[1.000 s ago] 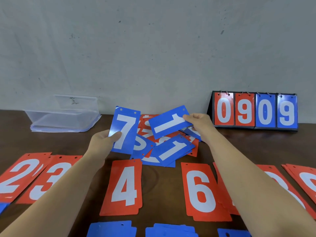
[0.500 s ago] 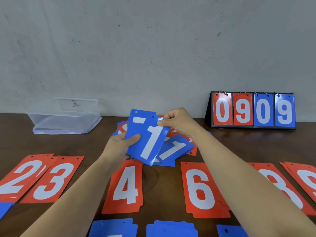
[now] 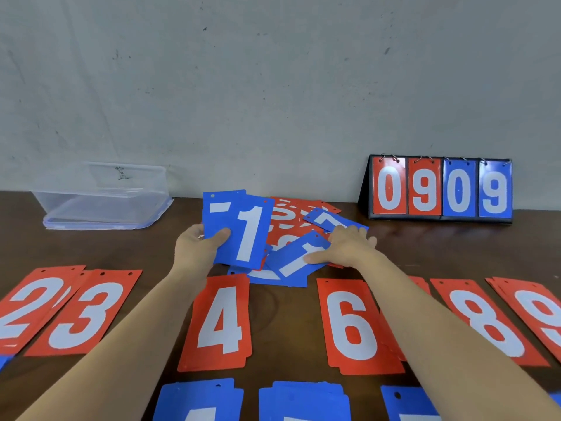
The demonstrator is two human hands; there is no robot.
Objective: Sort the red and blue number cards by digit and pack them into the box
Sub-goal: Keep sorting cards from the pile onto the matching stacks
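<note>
Backdrop: head view; a scuffed grey wall [image 3: 273,86] rises behind a dark brown wooden table [image 3: 285,326].
Box: the clear plastic box [image 3: 103,202] sits at the far left by the wall, well apart from the cards; no cards show in it.
Scoreboard stand: a black scoreboard stand [image 3: 440,189] at the far right reads 0 9 in red and 0 9 in blue.
Loose pile: a loose pile [image 3: 288,217] of red and blue cards lies mid-table, between box and stand.
Left hand: the left hand [image 3: 197,247] grips a blue 1 card [image 3: 249,232] upright above the pile, thumb on its face, with a blue 7 card [image 3: 218,208] fanned out behind it.
Right hand: the right hand [image 3: 346,247] lies flat on the pile, fingers straight, thumb on a tilted blue 1 card [image 3: 299,259].
Red row: red stacks lie in a near row, showing 2 [image 3: 30,305], 3 [image 3: 88,314], 4 [image 3: 218,320], 6 [image 3: 352,326], 8 [image 3: 485,323] and 9 [image 3: 540,317]; one more lies under the right forearm, digit hidden.
Blue row: blue stacks [image 3: 303,399] line the bottom edge, digits cut off.
</note>
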